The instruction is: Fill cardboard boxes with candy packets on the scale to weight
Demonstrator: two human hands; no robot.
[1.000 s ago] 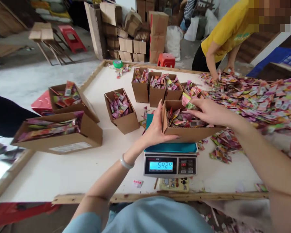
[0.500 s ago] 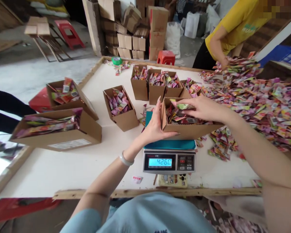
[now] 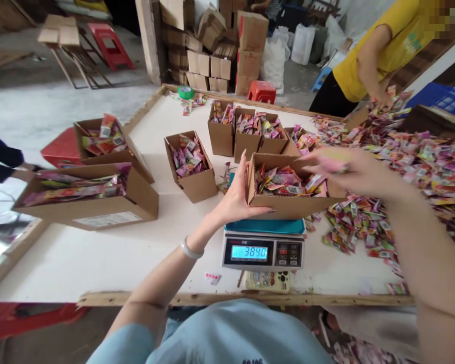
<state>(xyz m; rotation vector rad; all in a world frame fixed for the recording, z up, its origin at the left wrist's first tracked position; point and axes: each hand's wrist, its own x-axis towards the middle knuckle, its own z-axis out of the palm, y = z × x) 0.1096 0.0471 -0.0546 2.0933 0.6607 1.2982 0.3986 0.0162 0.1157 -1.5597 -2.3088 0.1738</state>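
Observation:
An open cardboard box (image 3: 296, 208) filled with small colourful packets (image 3: 282, 181) sits on a digital scale (image 3: 263, 251) with a teal pan. My left hand (image 3: 237, 194) grips the box's left end, thumb along the front wall and fingers up the side. Over the box's right end is my right hand (image 3: 358, 169), smeared by motion, with a blurred pink and green packet (image 3: 333, 161) in its fingers; whether there is more than one I cannot make out. The scale's lit display (image 3: 249, 252) shows a number starting with 38.
A large heap of packets (image 3: 420, 156) covers the table's right side. Several filled boxes (image 3: 191, 177) stand left and behind. A phone-like patterned object (image 3: 267, 281) lies before the scale. A person in a yellow shirt (image 3: 379, 55) handles packets at the back right.
My right hand has come up out of the box and moved right with packet material in its fingers. The display has dropped from 4260. My left hand stays on the box.

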